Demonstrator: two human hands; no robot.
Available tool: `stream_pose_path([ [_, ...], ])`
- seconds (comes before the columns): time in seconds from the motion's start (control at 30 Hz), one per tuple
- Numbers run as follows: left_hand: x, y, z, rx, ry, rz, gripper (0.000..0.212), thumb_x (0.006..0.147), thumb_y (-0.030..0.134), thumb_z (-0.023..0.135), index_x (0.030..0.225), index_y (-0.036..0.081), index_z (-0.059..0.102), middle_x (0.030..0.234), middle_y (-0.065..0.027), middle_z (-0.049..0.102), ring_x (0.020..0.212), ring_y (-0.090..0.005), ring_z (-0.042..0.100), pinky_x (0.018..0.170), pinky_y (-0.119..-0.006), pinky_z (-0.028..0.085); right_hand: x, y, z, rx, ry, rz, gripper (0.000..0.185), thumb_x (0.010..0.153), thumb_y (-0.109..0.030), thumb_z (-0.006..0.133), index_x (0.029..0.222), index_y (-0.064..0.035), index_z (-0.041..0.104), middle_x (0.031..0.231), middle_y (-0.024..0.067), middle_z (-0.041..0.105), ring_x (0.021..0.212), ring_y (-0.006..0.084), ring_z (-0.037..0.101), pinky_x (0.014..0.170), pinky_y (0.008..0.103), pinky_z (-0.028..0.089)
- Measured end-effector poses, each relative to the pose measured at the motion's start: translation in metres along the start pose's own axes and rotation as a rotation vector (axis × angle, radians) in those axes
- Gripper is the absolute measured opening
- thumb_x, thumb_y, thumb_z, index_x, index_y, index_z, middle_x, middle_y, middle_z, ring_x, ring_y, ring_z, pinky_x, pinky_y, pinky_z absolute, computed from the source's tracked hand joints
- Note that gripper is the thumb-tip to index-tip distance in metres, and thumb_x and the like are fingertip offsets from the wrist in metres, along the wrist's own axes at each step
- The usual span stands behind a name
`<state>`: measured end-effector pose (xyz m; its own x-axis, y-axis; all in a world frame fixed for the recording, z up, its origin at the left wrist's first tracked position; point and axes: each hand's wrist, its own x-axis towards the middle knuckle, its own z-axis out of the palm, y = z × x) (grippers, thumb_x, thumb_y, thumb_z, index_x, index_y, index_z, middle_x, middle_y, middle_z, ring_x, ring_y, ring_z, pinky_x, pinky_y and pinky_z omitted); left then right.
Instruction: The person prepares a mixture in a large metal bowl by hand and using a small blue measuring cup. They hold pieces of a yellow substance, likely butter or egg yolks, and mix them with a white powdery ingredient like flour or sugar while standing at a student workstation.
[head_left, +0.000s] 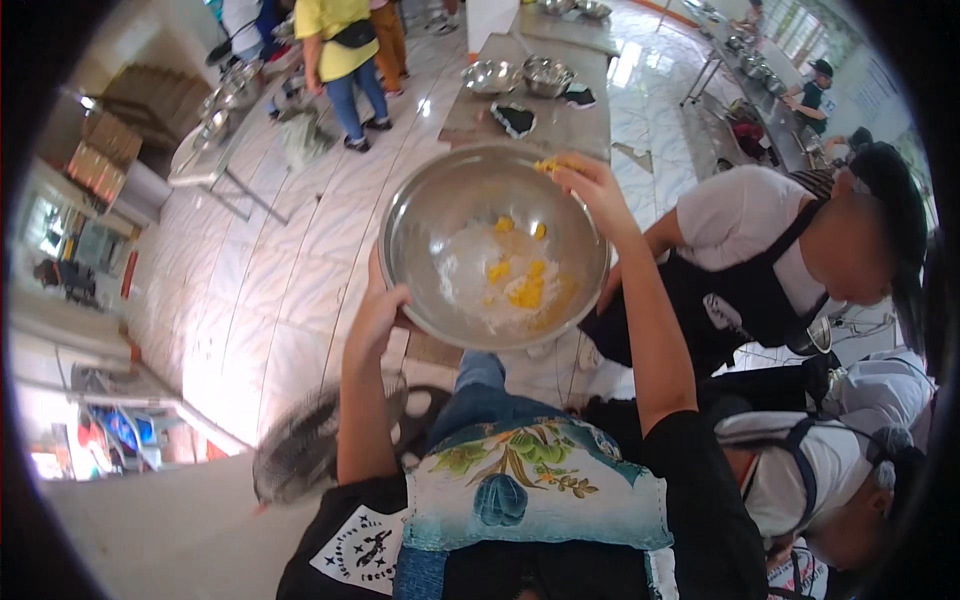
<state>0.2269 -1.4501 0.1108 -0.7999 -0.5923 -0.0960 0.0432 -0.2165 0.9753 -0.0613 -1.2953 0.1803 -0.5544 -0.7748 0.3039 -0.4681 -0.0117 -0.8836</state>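
Observation:
A wide stainless steel mixing bowl (427, 292) is held up in front of me, tilted so its inside faces the camera. In it lie a patch of white powder (472, 292) and several yellow lumps (527, 291). My left hand (386, 307) grips the bowl's left rim, thumb over the edge. At the upper right rim is my right hand (589, 187), with yellow crumbly stuff (553, 163) at its fingertips; whether its fingers also grip the rim is unclear. A floral apron (525, 487) covers my front.
Beyond the bowl, a table (469, 124) bears metal bowls (547, 75) and a dark cloth item (514, 118). A person in a black apron (720, 300) stands close on my right, others behind. A mesh fan (300, 450) is at lower left. Another table (225, 161) stands farther left.

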Motion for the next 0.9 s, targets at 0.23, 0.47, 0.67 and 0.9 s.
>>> stream_pose_path([
  [0.23,0.147,0.013,0.026,0.005,-0.054,-0.059,0.094,0.067,-0.006,0.044,0.151,0.019,0.009,0.138,-0.0101,0.039,0.112,-0.0231,0.052,0.066,-0.027,0.054,0.089,0.045,-0.055,0.076,0.168,0.086,0.024,0.084,-0.012,0.063,0.103,0.0006,0.067,0.096,0.0042,0.066,0.090,0.0110,0.056,0.080,0.0250,0.044],
  [0.47,0.308,0.038,0.073,0.077,-0.238,0.008,0.099,0.065,-0.004,0.047,0.151,0.021,0.004,0.135,-0.0117,0.042,0.092,-0.0185,0.060,0.050,-0.025,0.055,0.171,0.051,-0.131,0.124,0.388,0.215,0.027,0.084,-0.015,0.063,0.106,0.0012,0.065,0.095,0.0035,0.063,0.091,0.0112,0.054,0.084,0.0256,0.041],
  [0.67,0.417,0.107,0.147,0.132,-0.370,-0.310,0.099,0.065,-0.007,0.045,0.151,0.021,0.006,0.136,-0.0133,0.041,0.101,-0.0207,0.059,0.058,-0.025,0.055,0.237,0.082,-0.210,0.131,0.552,0.219,0.030,0.083,-0.018,0.062,0.106,0.0011,0.065,0.093,0.0035,0.062,0.087,0.0109,0.052,0.081,0.0257,0.041],
  [0.9,0.508,0.151,0.236,0.135,-0.434,-0.303,0.097,0.065,-0.005,0.048,0.151,0.014,0.009,0.142,-0.0113,0.036,0.115,-0.0217,0.050,0.080,-0.022,0.048,0.290,0.103,-0.299,0.056,0.634,0.169,0.030,0.083,-0.019,0.062,0.105,0.0008,0.065,0.096,0.0041,0.062,0.088,0.0116,0.053,0.080,0.0264,0.042],
])
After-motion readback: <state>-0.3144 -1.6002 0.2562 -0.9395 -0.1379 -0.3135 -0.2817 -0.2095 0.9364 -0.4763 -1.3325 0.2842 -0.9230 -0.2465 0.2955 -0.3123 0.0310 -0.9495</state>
